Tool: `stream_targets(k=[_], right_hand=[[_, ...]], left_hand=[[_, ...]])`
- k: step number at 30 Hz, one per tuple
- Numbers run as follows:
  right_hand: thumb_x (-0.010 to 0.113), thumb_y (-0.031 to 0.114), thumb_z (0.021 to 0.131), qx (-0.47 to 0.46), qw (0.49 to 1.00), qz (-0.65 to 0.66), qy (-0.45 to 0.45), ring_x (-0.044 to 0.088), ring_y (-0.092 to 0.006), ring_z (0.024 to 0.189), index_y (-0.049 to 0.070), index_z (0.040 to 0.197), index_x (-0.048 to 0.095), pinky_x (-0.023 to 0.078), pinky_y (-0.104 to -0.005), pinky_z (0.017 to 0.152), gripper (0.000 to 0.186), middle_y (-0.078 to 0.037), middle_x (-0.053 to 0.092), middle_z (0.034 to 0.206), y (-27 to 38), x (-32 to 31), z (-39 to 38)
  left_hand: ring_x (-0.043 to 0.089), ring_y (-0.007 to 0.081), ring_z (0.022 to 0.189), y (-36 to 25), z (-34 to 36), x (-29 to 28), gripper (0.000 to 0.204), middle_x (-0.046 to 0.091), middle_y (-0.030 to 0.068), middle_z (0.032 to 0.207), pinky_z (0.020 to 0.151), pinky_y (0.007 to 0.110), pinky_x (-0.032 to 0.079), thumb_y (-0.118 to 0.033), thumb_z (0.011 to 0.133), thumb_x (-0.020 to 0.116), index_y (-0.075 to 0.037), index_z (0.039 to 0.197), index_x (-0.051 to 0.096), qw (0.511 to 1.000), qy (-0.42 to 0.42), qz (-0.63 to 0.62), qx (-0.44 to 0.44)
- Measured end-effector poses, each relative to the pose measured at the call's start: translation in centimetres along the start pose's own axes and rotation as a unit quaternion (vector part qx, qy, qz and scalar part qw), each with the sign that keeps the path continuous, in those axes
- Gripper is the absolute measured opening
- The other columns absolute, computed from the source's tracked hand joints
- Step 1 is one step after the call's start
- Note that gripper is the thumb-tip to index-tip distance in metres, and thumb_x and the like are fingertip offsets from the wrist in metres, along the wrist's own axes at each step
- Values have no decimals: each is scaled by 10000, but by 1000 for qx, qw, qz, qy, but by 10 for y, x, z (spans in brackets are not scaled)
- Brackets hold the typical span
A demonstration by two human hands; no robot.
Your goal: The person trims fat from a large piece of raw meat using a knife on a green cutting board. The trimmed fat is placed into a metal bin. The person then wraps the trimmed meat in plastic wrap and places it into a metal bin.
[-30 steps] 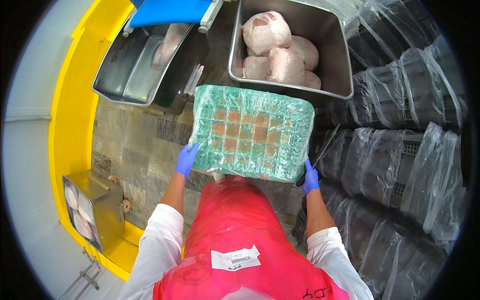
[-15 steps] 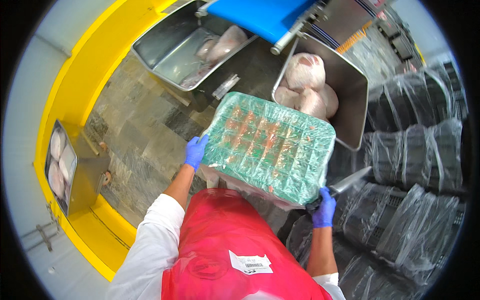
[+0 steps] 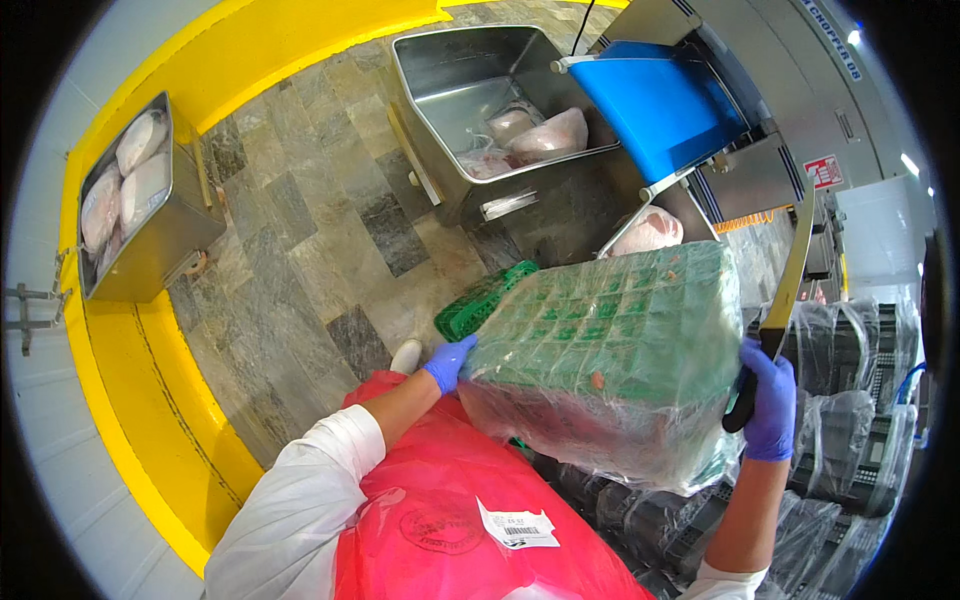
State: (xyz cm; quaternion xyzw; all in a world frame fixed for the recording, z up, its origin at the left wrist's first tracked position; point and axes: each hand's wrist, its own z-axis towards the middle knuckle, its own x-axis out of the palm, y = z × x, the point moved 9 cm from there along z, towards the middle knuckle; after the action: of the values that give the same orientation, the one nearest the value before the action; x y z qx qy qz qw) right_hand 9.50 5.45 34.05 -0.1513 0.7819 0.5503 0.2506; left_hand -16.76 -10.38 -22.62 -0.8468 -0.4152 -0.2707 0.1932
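A green plastic crate (image 3: 610, 320), lined or wrapped with clear film smeared reddish, is tilted in front of me. My left hand (image 3: 450, 362), in a blue glove, grips its left edge. At the opposite side my right hand (image 3: 769, 405), also gloved, is closed round the black handle of a knife (image 3: 790, 280) and pressed against the crate. The blade points up and away from me. Right-hand fingertips behind the handle are partly hidden. Beyond the crate's left corner, low down, lies another green crate (image 3: 485, 300), mostly covered by the held one.
A steel tub (image 3: 440, 130) with large pale pieces of meat (image 3: 550, 138) stands ahead. Right of it are a blue conveyor belt (image 3: 650, 105) and more meat (image 3: 648, 230). Film-covered black crates (image 3: 845, 430) are stacked at right. Another meat-filled tub (image 3: 165, 240) stands left by the yellow kerb.
The crate has shifted right and tipped, showing more of its near side. The knife has swung from pointing right to pointing up. The lower green crate has come into view.
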Motion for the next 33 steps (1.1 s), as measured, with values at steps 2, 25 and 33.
stream_targets(k=[2,25,33], right_hand=[[744,194,895,-15,999,-32,0,547,-89,696,26,993,737,412,-274,657,195,27,617,803,22,6,5],[740,266,957,355,837,399,-121,671,-300,1137,-42,1312,659,532,-452,1000,477,-143,705,1263,-637,83,-17],[733,245,957,324,828,410,-202,675,-298,1125,-40,1322,649,535,-447,994,470,-135,696,1293,-695,84,-44]], left_hand=[[754,238,914,11,-2,11,347,764,121,1101,803,415,642,-326,1066,614,-18,1200,703,1000,-4,16,5],[612,439,1209,-111,-1,57,744,611,296,1330,1035,487,485,-390,880,805,-32,1441,472,688,-115,613,371],[385,484,1454,-71,28,55,1155,365,361,1558,1205,497,357,-415,836,833,26,1636,126,629,-71,706,317]])
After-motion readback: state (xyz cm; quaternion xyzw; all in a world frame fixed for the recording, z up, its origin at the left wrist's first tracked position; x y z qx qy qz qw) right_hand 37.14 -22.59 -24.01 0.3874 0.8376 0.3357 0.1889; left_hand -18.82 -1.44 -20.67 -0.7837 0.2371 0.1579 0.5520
